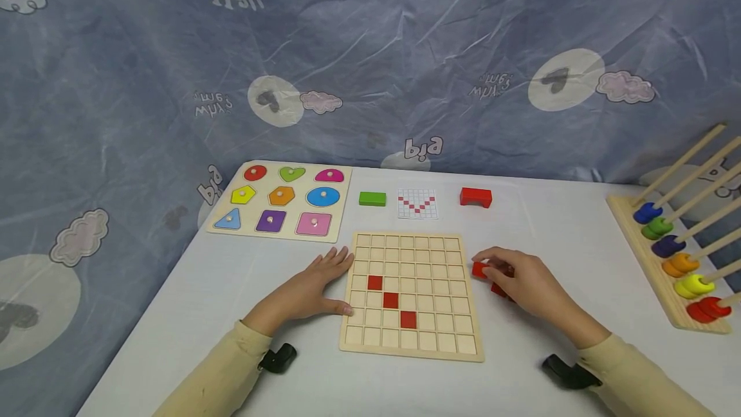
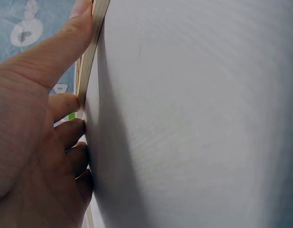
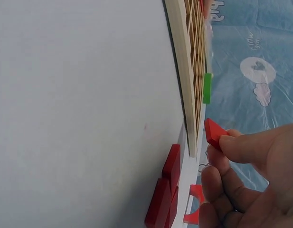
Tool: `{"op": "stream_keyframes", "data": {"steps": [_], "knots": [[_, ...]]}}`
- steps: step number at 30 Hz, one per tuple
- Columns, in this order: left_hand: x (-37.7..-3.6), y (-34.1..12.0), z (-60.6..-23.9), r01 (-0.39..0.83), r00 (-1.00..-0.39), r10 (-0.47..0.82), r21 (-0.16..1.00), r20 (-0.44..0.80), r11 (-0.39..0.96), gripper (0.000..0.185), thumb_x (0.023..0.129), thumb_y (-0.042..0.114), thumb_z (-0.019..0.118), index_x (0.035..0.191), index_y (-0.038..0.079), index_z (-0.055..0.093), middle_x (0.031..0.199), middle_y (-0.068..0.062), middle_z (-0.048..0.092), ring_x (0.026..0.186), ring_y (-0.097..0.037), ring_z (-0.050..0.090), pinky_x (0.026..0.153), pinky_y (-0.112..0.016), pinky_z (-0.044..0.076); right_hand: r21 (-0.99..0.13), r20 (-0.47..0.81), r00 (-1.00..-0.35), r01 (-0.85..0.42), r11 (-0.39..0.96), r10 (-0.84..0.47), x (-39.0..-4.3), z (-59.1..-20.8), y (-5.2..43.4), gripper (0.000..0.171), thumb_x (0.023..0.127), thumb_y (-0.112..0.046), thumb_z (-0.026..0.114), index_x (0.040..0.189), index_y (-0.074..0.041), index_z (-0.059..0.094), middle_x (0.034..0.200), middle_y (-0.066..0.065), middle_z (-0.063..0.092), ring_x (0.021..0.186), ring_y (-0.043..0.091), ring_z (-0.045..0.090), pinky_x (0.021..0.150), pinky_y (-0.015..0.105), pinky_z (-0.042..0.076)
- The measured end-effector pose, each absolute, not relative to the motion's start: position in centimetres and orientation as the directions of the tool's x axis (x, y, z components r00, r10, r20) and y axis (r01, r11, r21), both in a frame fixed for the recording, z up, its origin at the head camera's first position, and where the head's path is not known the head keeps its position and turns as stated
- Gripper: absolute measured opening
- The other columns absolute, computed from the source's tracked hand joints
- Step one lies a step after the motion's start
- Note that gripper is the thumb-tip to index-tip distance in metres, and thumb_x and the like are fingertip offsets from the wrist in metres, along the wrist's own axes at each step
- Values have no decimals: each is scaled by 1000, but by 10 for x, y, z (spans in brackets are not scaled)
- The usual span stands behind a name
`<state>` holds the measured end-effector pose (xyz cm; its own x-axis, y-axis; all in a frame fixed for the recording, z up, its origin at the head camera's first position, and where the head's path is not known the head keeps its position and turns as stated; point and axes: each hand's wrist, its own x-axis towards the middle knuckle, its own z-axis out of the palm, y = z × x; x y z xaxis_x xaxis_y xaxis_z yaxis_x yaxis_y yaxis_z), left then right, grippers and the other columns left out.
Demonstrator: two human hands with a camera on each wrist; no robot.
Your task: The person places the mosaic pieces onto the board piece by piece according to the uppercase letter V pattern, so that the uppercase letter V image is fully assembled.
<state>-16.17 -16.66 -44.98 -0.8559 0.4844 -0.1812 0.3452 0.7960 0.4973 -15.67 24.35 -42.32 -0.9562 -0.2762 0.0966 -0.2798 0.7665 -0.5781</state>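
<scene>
A wooden grid board (image 1: 413, 296) lies on the white table with three red square tiles (image 1: 390, 300) set along a diagonal in its cells. My left hand (image 1: 309, 288) rests at the board's left edge, fingers spread and thumb on the rim. Off the right edge, my right hand (image 1: 523, 278) pinches another red square tile (image 3: 214, 133) between thumb and fingertips, raised off the table. Beneath that hand lie several more red tiles (image 3: 160, 202), partly hidden in the head view.
Behind the board are a green block (image 1: 372, 199), a printed grid card (image 1: 418, 203) with a red V pattern, and a red arch block (image 1: 476, 197). A shape puzzle board (image 1: 280, 201) lies back left; a wooden peg stand (image 1: 666, 262) with coloured rings stands at right.
</scene>
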Motion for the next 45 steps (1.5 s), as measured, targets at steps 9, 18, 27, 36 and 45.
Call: {"op": "stream_keyframes", "data": {"steps": [9, 18, 27, 36, 45], "knots": [[-161, -167, -449, 348, -855, 487, 497, -181, 795, 106, 77, 55, 83, 161, 16, 31, 169, -3, 20, 157, -25, 8, 127, -45, 11, -640, 96, -953, -280, 716, -287, -159, -422, 232, 26, 96, -3, 66, 116, -18, 74, 89, -1, 68, 69, 18, 56, 51, 26, 49], [-161, -167, -450, 344, -856, 484, 499, -181, 795, 106, 77, 55, 83, 161, 17, 30, 169, -2, 19, 157, -25, 7, 127, -45, 11, -638, 121, -941, -318, 701, -317, -161, -423, 214, 24, 95, -8, 71, 113, -23, 75, 103, -8, 72, 90, 17, 59, 68, 26, 48], [-160, -166, -449, 338, -857, 479, 498, -187, 799, 106, 77, 53, 84, 161, 17, 30, 169, -2, 19, 157, -25, 8, 127, -44, 10, -669, 95, -940, -305, 677, -329, -164, -424, 194, 24, 95, -11, 72, 115, -25, 76, 108, -9, 72, 91, 17, 59, 71, 27, 49], [-162, -165, -448, 344, -857, 483, 495, -183, 798, 105, 77, 52, 84, 161, 15, 32, 169, -4, 21, 157, -26, 8, 127, -45, 10, -704, 84, -932, -306, 641, -353, -168, -424, 177, 24, 95, -10, 72, 115, -24, 76, 105, -6, 72, 87, 13, 62, 72, 26, 53], [-162, -167, -449, 356, -850, 496, 503, -175, 787, 105, 78, 53, 84, 161, 14, 32, 169, -4, 20, 157, -27, 7, 127, -46, 10, -709, 76, -923, -316, 630, -377, -172, -424, 161, 23, 95, -14, 72, 115, -26, 76, 106, -8, 72, 90, 17, 59, 75, 30, 52]]}}
